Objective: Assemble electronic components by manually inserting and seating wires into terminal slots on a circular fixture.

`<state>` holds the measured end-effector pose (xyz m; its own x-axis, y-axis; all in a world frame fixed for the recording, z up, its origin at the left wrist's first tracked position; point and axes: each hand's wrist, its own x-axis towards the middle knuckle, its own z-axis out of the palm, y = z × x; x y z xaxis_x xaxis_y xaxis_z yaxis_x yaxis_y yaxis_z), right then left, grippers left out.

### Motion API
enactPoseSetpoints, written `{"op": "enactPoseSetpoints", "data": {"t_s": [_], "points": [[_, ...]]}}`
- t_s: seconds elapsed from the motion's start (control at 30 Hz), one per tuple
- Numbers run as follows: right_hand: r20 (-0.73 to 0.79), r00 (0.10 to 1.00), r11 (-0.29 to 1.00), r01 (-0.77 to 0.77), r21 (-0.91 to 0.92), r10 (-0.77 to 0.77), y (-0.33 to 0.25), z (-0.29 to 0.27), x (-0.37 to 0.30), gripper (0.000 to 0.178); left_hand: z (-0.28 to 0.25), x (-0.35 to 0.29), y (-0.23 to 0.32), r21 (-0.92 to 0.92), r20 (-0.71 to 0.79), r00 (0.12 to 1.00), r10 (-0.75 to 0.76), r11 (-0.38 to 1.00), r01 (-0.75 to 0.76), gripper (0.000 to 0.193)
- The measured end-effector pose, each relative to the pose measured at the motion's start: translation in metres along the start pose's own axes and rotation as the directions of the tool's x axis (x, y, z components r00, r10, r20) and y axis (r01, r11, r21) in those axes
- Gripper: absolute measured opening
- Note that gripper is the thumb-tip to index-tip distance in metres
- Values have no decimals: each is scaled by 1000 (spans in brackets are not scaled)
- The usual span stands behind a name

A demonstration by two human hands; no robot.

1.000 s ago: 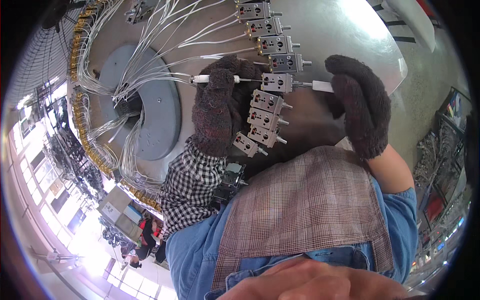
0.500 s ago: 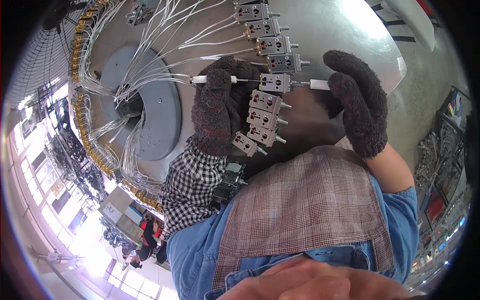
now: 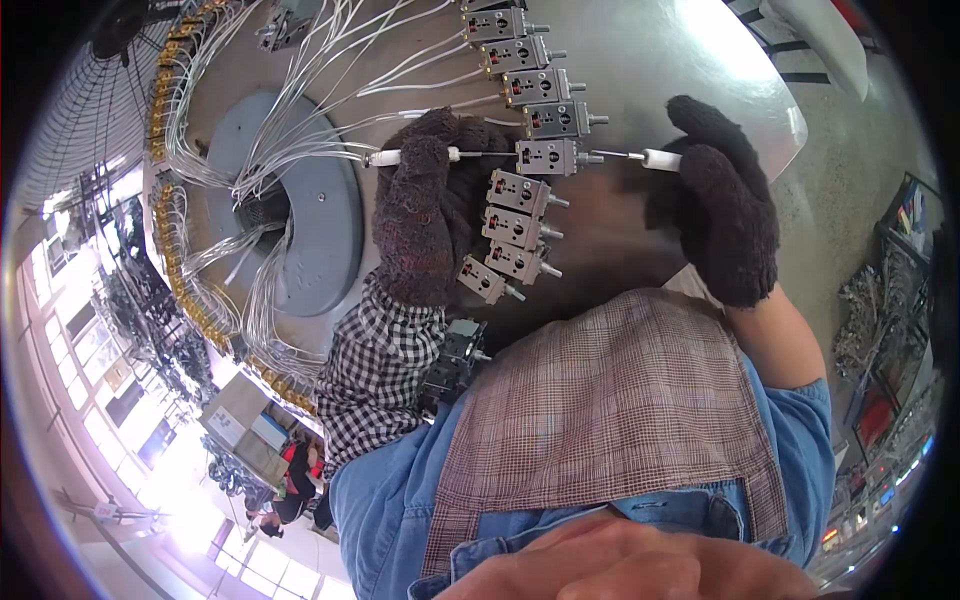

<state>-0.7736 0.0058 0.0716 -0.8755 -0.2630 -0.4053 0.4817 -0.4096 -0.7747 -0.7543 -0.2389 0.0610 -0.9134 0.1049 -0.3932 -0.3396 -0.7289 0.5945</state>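
Note:
Both my hands wear dark knitted gloves. My left hand [image 3: 422,215] is closed around a white-handled tool [image 3: 385,158] with a thin metal rod. That rod reaches right, to the left end of a small silver metal control box [image 3: 545,157] with a threaded shaft. On the box's other side, my right hand [image 3: 728,205] pinches a slim white-handled screwdriver-like tool [image 3: 662,160]. Its thin tip is beside the end of the box's shaft; I cannot tell whether they touch. Similar boxes [image 3: 515,190] continue the row below, and more boxes [image 3: 540,87] with white wires stand above.
A grey curved plate [image 3: 335,225] with a central opening lies on the metal table [image 3: 640,60]. Bundles of white wires [image 3: 300,130] spread from it to brass-coloured fittings [image 3: 155,110] along the left rim. Another box [image 3: 462,342] lies by my left sleeve.
My right hand has shifted right with its tool, so more of the thin shaft shows. My left hand, its tool and the row of boxes appear slightly farther left.

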Motion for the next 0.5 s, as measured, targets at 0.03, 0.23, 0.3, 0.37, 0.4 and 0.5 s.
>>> {"op": "enactPoseSetpoints", "data": {"t_s": [0.03,0.23,0.3,0.37,0.4,0.5], "points": [[5,1000,1000,0,0,0,0,2,0,37,0,0,3,-36,59,992,-114,993,117,31],[215,975,995,32,91,-51,15,27,17,44,8,-6,10,384,28,965,262,888,-252,27],[206,978,1000,20,-5,-19,13,24,21,43,3,-10,13,406,-35,950,310,873,-270,26],[201,980,995,11,-100,9,12,25,22,43,-3,-17,19,431,-98,926,364,855,-290,25],[179,984,996,29,-81,-15,13,26,24,44,-6,-18,24,432,-92,937,338,861,-268,25],[222,971,988,114,-109,-87,14,23,30,50,-15,-24,34,363,-24,964,264,901,-238,30]]}}
